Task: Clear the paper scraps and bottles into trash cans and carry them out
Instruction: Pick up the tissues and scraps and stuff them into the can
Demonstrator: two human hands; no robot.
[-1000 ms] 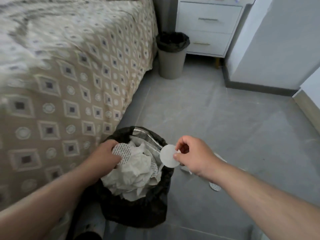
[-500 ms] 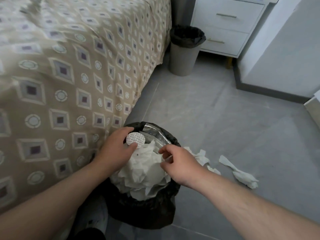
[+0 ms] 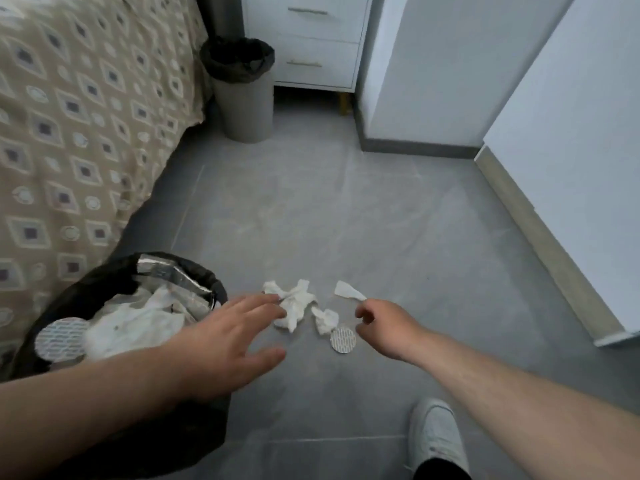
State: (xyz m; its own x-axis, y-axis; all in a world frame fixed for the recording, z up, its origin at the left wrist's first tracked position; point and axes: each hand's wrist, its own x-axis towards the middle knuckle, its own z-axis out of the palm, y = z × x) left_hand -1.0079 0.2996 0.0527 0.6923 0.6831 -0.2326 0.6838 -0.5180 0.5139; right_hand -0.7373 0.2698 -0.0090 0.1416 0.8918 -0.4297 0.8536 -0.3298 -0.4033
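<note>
Scraps [image 3: 294, 306]: four pieces lie on the floor [image 3: 346, 220] between the two hands, just right of the bin [image 3: 194, 271].
Pieces: crumpled tissue [image 3: 298, 296], small wad [image 3: 325, 320], flat strip [image 3: 348, 291], round disc [image 3: 343, 340]. The wad touches the disc; the strip lies apart.
Left hand [image 3: 228, 341]: empty, fingers spread and straight, tips at the near edge of the tissue. Contact cannot be confirmed.
Right hand [image 3: 384, 327]: empty, fingers loosely curled, thumb and forefinger apart, just beside the strip end and the disc.
Handling, tissue and wad: judged very light, soft and compressible. Gather from above with all fingers and close them into the folds.
Handling, strip: judged thin and limp. Pinch the near end.
Handling, disc: judged stiff and flat to the floor, so hard to lift. Raise one edge with a fingertip, then pinch.
Bin state: lined in black and heaped with white paper. Pieces set on top may slide off, so press the load down.
Far bin [image 3: 242, 91]: stands by the bed [image 3: 69, 133], well apart from the scraps.
</note>
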